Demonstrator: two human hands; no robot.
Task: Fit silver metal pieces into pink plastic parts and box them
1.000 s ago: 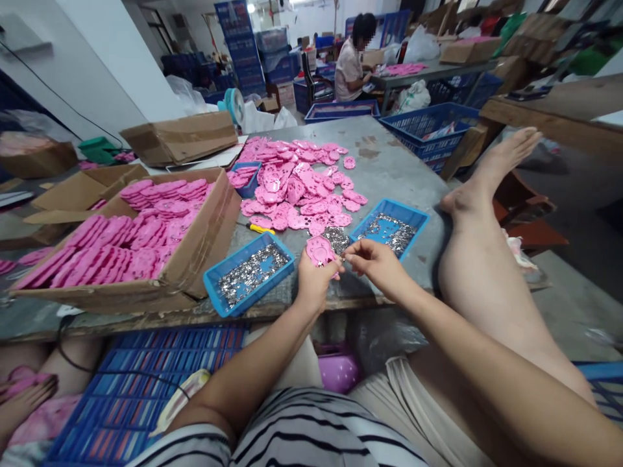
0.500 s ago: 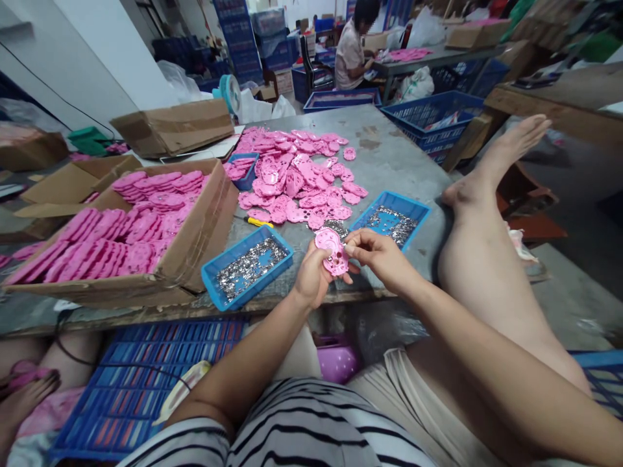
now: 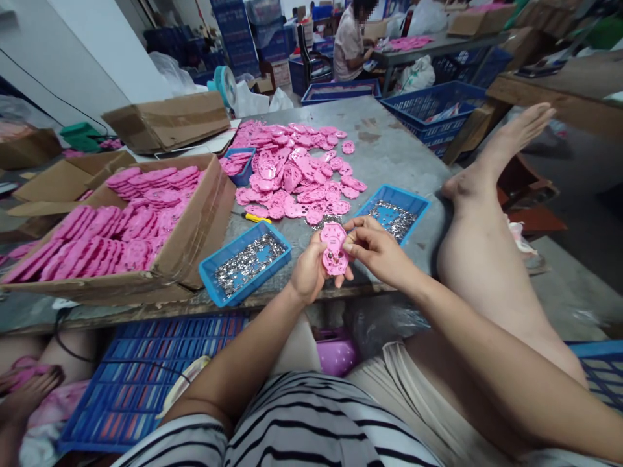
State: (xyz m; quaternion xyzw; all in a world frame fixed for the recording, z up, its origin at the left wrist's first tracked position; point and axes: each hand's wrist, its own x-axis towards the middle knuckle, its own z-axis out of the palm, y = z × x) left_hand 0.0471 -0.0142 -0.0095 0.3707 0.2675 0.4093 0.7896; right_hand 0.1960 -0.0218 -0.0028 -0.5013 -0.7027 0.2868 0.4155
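A pink plastic piece [image 3: 334, 248] with small holes is gripped by my left hand [image 3: 310, 268], thumb on its left edge. My right hand [image 3: 374, 248] pinches at the piece's right edge; whether its fingertips also hold a tiny metal part is too small to tell. Just left of my hands lies a blue tray [image 3: 210, 277] of small shiny metal parts. Another blue tray [image 3: 419, 217] of metal parts stands beyond my right hand. Some loose metal parts [image 3: 318, 220] lie on the table behind the held piece.
A heap of pink pieces [image 3: 292, 175] covers the table's middle. At left, a cardboard box [image 3: 202, 220] holds rows of them. A yellow-handled tool [image 3: 256, 218] lies behind the left tray. My raised bare leg [image 3: 479, 259] flanks the right side. A co-worker [image 3: 349, 45] sits farther back.
The pink piece has turned more upright and faces me more squarely. My right fingers have moved in against its right edge. The whole view has shifted slightly.
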